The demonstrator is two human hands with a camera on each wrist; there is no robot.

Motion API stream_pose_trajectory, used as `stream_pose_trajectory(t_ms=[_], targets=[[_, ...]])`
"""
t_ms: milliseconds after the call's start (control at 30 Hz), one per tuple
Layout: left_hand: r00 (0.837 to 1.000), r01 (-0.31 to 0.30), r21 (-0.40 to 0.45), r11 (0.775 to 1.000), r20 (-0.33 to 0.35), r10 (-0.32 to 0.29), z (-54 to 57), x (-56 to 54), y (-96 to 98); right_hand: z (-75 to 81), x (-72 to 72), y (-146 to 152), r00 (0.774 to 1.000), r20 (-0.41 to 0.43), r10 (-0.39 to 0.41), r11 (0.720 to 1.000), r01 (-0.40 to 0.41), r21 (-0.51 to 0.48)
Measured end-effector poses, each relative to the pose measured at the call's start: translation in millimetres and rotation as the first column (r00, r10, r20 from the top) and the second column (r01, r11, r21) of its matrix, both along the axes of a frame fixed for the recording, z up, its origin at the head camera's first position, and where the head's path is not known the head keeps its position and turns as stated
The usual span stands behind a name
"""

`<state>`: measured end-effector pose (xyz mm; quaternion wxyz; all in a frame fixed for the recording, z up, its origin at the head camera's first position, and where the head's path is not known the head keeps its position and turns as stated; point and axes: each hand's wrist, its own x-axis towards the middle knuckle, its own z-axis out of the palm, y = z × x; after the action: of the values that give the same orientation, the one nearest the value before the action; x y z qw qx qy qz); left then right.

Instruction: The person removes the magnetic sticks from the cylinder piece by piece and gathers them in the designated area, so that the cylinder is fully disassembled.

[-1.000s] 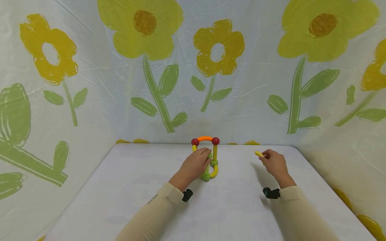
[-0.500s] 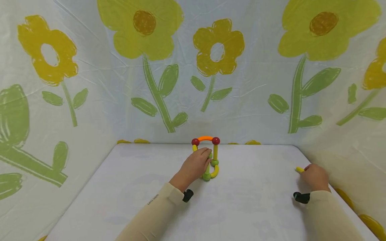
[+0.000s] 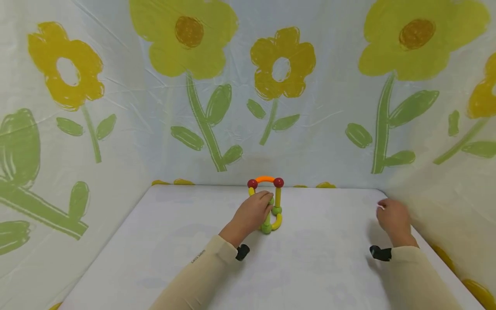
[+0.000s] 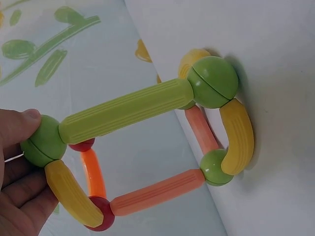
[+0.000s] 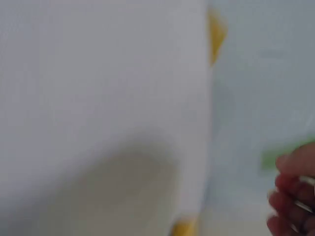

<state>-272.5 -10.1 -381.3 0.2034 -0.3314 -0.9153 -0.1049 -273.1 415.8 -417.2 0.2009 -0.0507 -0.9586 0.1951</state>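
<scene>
Cream sleeves [image 3: 190, 271]: both your forearms reach in over the white table [image 3: 321, 267]
Left hand [image 3: 249, 212]: your thumb and fingers pinch the upper green ball [image 4: 44, 142] on the near side; steadying looks like the step in hand
Right hand [image 3: 393, 217]: near the table's right edge, well apart from the stick frame [image 3: 278, 198]; your fingers curl loosely with nothing visible in them, though the wrist view is blurred
Green stick [image 4: 128, 110]: joins the ball you pinch to the lower green ball [image 4: 214, 81]; the frame stands upright on the table ahead of you
Red balls [image 3: 278, 182]: top far corners, joined by the orange curved piece [image 3: 265, 179]; no piece shows between the right one and your pinched ball, so the next move seems to call for a steady left hold and a right hand brought over
Flowered cloth [image 3: 325, 142]: hangs behind the table
</scene>
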Motion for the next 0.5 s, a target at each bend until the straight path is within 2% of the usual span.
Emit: stream_pose_trajectory(t_ms=[33, 100, 167, 233, 300, 367, 433, 500], targets=[[1.000, 0.000, 0.000, 1.000, 0.001, 0.000, -0.2, 0.0, 0.2, 6.8, -3.7, -18.4, 0.996, -0.064, 0.060, 0.998, -0.060, 0.003], [1.000, 0.003, 0.009, 1.000, 0.001, -0.003, -0.1, 0.3, 0.2, 18.8, -11.0, -59.2, 0.968, -0.151, 0.201, 0.979, -0.204, -0.003], [1.000, 0.006, 0.020, 1.000, 0.001, -0.006, -0.3, 0.8, -0.8, 30.3, -14.6, -102.1, 0.936, -0.143, 0.321, 0.942, -0.331, -0.050], [1.000, 0.013, 0.035, 0.999, 0.004, -0.013, 0.1, 1.3, -1.7, 37.4, -15.0, -141.8, 0.910, -0.074, 0.407, 0.900, -0.414, -0.140], [1.000, 0.018, 0.044, 0.999, 0.005, -0.018, 0.5, 1.4, -2.4, 38.6, -15.1, -173.8, 0.880, -0.007, 0.475, 0.847, -0.460, -0.265], [1.000, 0.023, 0.047, 0.999, 0.013, -0.024, 1.1, 1.5, -2.6, 36.4, -14.3, -198.7, 0.849, 0.056, 0.525, 0.789, -0.461, -0.407], [0.999, 0.021, 0.042, 0.999, 0.026, -0.022, 1.5, 1.3, -2.5, 31.3, -14.6, -216.3, 0.821, 0.074, 0.566, 0.715, -0.444, -0.541], [0.999, 0.018, 0.040, 0.999, 0.041, -0.019, 2.1, 1.3, -2.0, 24.8, -15.9, -228.3, 0.798, 0.062, 0.600, 0.646, -0.436, -0.627]])
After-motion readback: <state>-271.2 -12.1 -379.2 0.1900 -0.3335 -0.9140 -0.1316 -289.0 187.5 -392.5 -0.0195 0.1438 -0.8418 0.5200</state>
